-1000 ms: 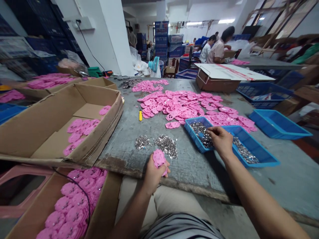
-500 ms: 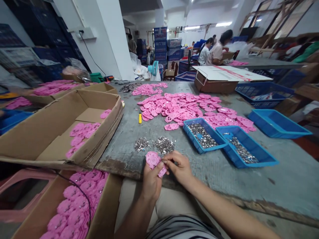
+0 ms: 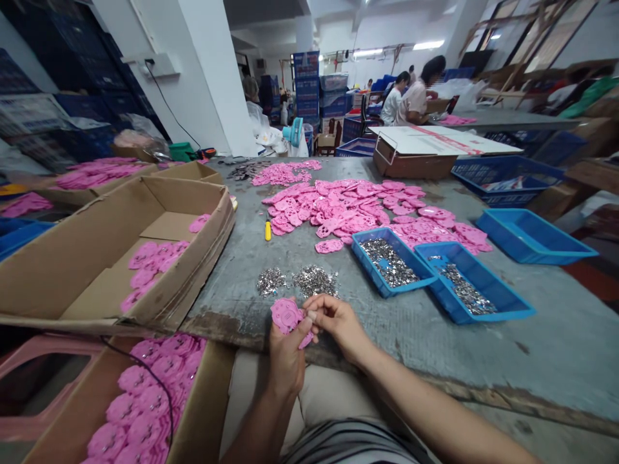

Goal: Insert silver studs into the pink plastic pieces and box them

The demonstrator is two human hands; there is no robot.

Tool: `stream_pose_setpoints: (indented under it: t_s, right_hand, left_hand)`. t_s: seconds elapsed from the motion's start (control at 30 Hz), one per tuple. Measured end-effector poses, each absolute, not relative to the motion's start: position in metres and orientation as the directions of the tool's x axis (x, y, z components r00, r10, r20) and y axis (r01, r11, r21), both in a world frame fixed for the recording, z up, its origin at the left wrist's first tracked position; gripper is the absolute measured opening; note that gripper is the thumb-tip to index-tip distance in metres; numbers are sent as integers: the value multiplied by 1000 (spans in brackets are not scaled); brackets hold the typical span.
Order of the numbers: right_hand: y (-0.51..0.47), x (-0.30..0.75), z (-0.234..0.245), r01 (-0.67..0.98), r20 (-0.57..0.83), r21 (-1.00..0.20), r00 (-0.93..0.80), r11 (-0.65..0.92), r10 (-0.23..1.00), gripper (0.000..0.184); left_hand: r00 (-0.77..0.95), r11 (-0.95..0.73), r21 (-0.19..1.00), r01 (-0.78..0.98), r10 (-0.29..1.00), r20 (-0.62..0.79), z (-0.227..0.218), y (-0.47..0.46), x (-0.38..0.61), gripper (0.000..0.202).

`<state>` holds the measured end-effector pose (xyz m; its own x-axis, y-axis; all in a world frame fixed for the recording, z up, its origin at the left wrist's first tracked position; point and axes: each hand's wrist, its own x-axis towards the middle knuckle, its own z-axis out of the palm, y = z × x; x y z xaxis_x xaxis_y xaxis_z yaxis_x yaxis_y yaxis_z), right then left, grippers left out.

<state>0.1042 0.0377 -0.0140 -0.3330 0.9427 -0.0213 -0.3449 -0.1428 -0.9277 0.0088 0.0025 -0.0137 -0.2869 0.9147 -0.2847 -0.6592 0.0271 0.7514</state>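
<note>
Just above my lap, at the table's front edge, my left hand (image 3: 289,357) grips a flat pink plastic piece (image 3: 286,315) with a scalloped outline. My right hand (image 3: 338,325) is pinched at the right edge of that piece; whatever is between its fingertips is too small to make out. Two little heaps of shiny metal parts, a smaller heap (image 3: 271,281) and a larger heap (image 3: 315,281), lie right beyond my hands. Farther back spreads a big pile of pink pieces (image 3: 338,209).
Blue trays of metal parts (image 3: 393,293) (image 3: 503,316) sit right of the heaps, another blue tray (image 3: 536,238) behind. A yellow-handled tool (image 3: 267,231) lies near the pile. Cardboard boxes (image 3: 97,225) (image 3: 203,399) with pink pieces stand at left. People (image 3: 411,106) sit farther back.
The view has shifted slightly. My hands and the pink piece have moved a little left in the picture; the left hand still grips the piece and the right still pinches at its edge.
</note>
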Motion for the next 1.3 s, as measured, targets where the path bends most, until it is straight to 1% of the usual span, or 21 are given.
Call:
stream_pose_setpoints:
  t_s: [0.17, 0.4, 0.5, 0.67, 0.8, 0.9, 1.0, 1.17, 1.3]
  right_hand:
    - [37, 105, -20, -330, -4, -935, -360, -131, 933, 36]
    - [40, 105, -26, -332, -13, -933, -359, -141, 933, 37]
    - [40, 105, -22, -316, -16, -939, -351, -135, 936, 40]
    - [41, 108, -16, -207, 1, -975, -369, -81, 930, 46]
    - [44, 111, -13, -89, 64, -995, -347, 35, 936, 48]
    - [45, 112, -11, -32, 89, -996, -339, 83, 936, 46]
    - [44, 112, -10, -32, 93, -996, -333, 87, 938, 43]
    - [41, 116, -6, 67, 143, -984, -257, 165, 956, 34]
    - [42, 120, -3, 107, 167, -973, -288, 205, 943, 30]
  left_hand:
    - [-323, 17, 734, -679, 892, -318, -16, 0, 6, 78]
    - [-320, 19, 717, -697, 886, -335, -19, 1, 8, 80]
    - [-308, 37, 735, -677, 892, -329, -18, 0, 8, 76]
    - [-319, 50, 789, -612, 897, -304, -20, 0, 4, 69]
    - [-365, 13, 855, -518, 901, -234, -23, 2, 1, 63]
    - [-397, 12, 891, -454, 893, -214, -23, 4, 0, 59]
    - [-421, 20, 910, -413, 882, -211, -18, 5, 2, 56]
    - [-444, -8, 923, -386, 878, -179, -9, 6, 6, 50]
    - [-432, -6, 921, -390, 884, -177, -6, 6, 8, 46]
